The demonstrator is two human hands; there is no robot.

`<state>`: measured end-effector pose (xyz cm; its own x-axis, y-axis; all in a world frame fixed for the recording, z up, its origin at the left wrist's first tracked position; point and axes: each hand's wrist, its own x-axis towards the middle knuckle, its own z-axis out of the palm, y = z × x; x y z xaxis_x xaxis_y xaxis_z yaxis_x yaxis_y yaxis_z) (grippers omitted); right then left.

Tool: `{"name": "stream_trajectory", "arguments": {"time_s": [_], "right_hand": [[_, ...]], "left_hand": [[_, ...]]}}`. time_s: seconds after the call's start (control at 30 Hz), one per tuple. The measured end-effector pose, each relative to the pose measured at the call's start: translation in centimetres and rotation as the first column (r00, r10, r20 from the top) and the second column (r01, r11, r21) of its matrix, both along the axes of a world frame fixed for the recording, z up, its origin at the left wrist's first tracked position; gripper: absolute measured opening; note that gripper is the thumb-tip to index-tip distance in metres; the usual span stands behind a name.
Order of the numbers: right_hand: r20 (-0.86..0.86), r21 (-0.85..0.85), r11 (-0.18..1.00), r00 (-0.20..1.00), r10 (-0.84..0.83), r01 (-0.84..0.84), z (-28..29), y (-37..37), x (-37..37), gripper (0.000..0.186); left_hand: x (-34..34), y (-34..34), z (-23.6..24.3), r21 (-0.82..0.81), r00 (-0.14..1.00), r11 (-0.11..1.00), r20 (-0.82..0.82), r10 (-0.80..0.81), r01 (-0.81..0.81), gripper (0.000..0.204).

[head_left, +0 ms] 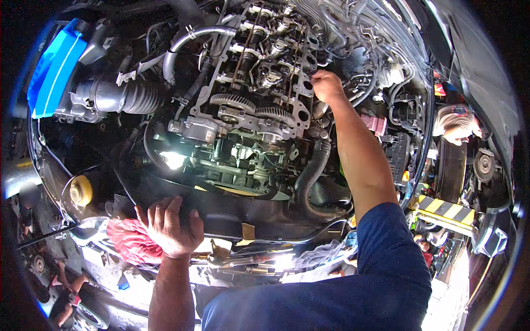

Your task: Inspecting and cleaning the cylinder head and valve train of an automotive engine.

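Observation:
An uncovered engine cylinder head (221,83) fills the upper middle, with two toothed camshaft gears (233,101) at its near end. Along its right side runs a row of round ports (303,115). My right hand (329,87) reaches to that side, its fingers curled and pinched beside the ports; whatever they grip is hidden. My left hand (175,229) rests on the dark front panel (221,212) of the engine bay, fingers stretched out and holding nothing. A red cloth (130,241) lies just left of that wrist.
A ribbed black hose (313,176) curves below my right forearm. At left are a ribbed air duct (127,95), a bright blue container (58,69) and a yellow round cap (80,190). Tools (254,265) lie before my body. Another person (66,298) shows at lower left.

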<state>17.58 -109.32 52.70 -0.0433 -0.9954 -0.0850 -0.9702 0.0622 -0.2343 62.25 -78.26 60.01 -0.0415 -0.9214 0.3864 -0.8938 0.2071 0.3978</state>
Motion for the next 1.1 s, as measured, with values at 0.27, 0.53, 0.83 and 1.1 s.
{"name": "stream_trajectory", "arguments": {"time_s": [0.27, 0.53, 0.83, 1.1], "right_hand": [[-0.154, -0.057, 0.984, 0.976, 0.157, -0.167, 1.7, 0.9, 0.8, 0.016], [0.027, 0.014, 0.993, 0.993, 0.118, -0.119, 2.7, 1.0, 2.4, 0.019], [0.025, 0.020, 0.995, 0.995, 0.101, -0.101, 2.2, 0.3, 1.7, 0.023], [0.064, 0.043, 0.995, 0.995, 0.082, -0.085, 2.6, 0.5, 1.1, 0.024]], "left_hand": [[0.0, -0.2, 0.1, 0.005, 1.000, 1.000, 0.005, -0.006, 0.006, 0.031], [-0.2, -0.1, -0.1, 0.000, 0.999, 1.000, 0.033, 0.017, -0.017, 0.032], [0.1, 0.0, -0.2, 0.023, 1.000, 1.000, 0.022, -0.005, 0.005, 0.033], [-0.1, -0.1, -0.2, 0.010, 0.999, 1.000, 0.039, 0.011, -0.012, 0.032]]}}
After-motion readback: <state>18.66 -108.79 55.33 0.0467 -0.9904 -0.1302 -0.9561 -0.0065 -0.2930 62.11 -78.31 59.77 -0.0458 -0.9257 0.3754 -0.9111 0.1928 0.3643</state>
